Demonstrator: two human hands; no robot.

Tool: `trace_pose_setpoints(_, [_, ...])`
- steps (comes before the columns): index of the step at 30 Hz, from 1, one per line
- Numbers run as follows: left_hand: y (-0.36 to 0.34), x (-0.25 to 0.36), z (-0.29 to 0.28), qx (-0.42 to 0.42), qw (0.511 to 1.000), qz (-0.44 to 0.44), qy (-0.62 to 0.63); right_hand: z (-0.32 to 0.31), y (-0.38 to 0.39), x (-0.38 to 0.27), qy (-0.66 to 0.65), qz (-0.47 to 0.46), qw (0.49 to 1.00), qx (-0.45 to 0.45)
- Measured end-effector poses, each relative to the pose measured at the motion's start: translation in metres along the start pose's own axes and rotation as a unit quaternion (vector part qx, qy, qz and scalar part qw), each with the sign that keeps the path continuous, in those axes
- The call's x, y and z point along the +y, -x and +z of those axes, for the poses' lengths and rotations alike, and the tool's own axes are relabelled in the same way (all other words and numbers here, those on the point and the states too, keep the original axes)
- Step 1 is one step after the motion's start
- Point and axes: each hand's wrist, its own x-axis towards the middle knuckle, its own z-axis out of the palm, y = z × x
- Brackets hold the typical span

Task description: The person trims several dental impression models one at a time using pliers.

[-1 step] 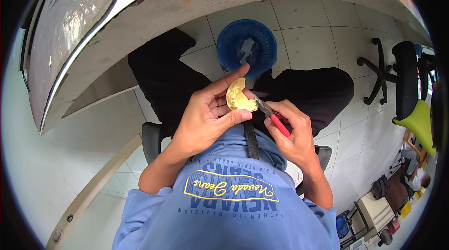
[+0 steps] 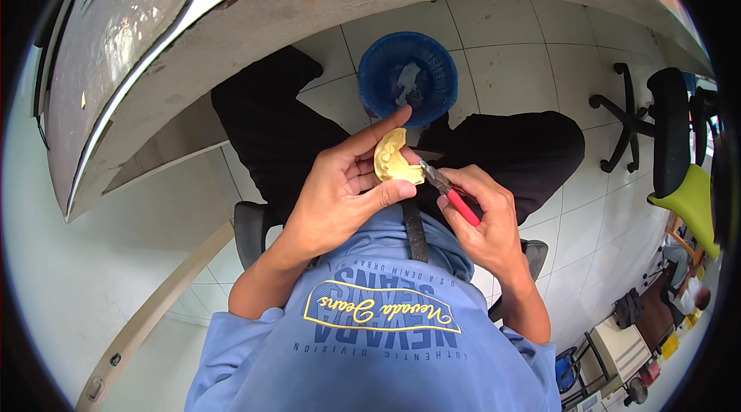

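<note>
A pale yellow cast, apparently a dental model, is in my left hand, with the thumb along its lower edge and the forefinger stretched beyond its top. My right hand is closed on red-handled metal pliers, whose jaws meet the right side of the cast near a fingertip of my left hand; whether they grip it I cannot tell. Both hands are above my lap, over dark trousers.
A worn desk curves across the top and left. A blue bin with white scraps stands on the tiled floor beyond my hands. An office chair is at the right, and another person is at the far lower right.
</note>
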Motion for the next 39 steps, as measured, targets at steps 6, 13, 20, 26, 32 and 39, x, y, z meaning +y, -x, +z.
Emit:
trace_pose_setpoints(6, [0.001,0.001,-0.003,-0.009,1.0,-0.021,-0.017,-0.013,0.0,0.0,0.055,-0.017,0.998,-0.033])
trace_pose_setpoints(13, [0.001,0.0,-0.006,-0.033,0.999,-0.033,-0.027,-0.016,-0.001,-0.002,0.082,0.005,0.994,-0.072])
trace_pose_setpoints(20, [0.0,-0.001,-0.007,-0.028,0.999,-0.028,-0.02,-0.012,0.001,0.008,0.063,0.014,0.997,-0.036])
trace_pose_setpoints(26, [0.002,0.0,-0.005,-0.031,0.997,-0.004,-0.066,-0.017,-0.003,-0.002,0.135,-0.054,0.988,-0.047])
trace_pose_setpoints(32, [0.002,0.002,-0.003,-0.037,0.993,-0.011,-0.112,-0.019,-0.007,-0.011,0.248,-0.086,0.965,-0.024])
trace_pose_setpoints(39, [-0.002,-0.007,-0.007,-0.036,0.997,-0.023,-0.062,-0.017,-0.004,-0.002,0.173,0.01,0.981,-0.085])
